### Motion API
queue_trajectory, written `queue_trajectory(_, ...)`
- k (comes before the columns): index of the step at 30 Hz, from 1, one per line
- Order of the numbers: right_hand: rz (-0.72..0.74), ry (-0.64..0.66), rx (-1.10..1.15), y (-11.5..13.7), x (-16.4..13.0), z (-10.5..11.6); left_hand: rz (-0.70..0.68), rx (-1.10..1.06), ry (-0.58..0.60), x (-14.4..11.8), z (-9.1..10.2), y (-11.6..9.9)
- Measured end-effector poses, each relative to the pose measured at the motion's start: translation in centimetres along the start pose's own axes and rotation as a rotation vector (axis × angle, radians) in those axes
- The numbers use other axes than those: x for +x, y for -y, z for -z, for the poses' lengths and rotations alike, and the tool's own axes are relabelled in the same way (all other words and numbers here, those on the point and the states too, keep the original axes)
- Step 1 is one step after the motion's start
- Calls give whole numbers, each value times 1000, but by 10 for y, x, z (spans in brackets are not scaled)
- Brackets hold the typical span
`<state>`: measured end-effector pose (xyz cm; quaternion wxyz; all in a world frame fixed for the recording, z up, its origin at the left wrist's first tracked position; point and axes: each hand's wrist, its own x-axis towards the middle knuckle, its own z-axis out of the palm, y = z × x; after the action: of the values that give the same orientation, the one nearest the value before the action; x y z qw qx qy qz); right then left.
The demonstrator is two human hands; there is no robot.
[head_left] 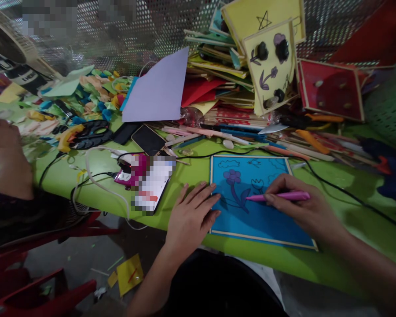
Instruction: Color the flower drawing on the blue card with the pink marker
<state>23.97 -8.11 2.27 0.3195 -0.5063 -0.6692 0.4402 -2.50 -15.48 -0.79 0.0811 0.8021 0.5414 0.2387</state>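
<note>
A blue sheet (pixel 277 220) framed with thin wooden sticks lies on the green table (pixel 185 171). On it are a purple flower (pixel 232 177) with stem and leaves, an outlined tulip, clouds and a small bird. My right hand (pixel 293 198) is closed round a pink marker (pixel 290 196), its tip at the flower's leaf. My left hand (pixel 193 211) lies flat with fingers stretched, the fingertips over the sheet's left edge. Left of that hand lies a phone (pixel 155 185) with a lit, blurred screen, beside a magenta power bank (pixel 133 169).
Behind the sheet lie pencils, sticks, scissors (pixel 313 141) and a dark phone (pixel 148 140). Framed yellow cards (pixel 270 70) and a red card (pixel 331 90) lean at the back. A black cable (pixel 336 187) crosses the table. Another person's arm (pixel 6 158) rests at left, near a glue gun (pixel 69 137).
</note>
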Motion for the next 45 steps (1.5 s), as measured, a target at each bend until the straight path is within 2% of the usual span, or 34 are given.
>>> queue_trajectory(8, -2, -60, 8, -10, 2, 1, 9, 4, 7, 0, 1, -1)
queue_trajectory(17, 0, 12, 3, 0, 0, 0, -4, 11, -11, 1, 0, 0)
queue_trajectory(24, 2, 82, 13, -2, -3, -1, -4, 3, -8, 1, 1, -1)
queue_trajectory(32, -1, 90, -14, -3, -2, -1, 2, 1, -5, 0, 0, 0)
queue_trajectory(45, 3, -52, -12, -9, 3, 3, 1, 7, -9, 1, 1, -1)
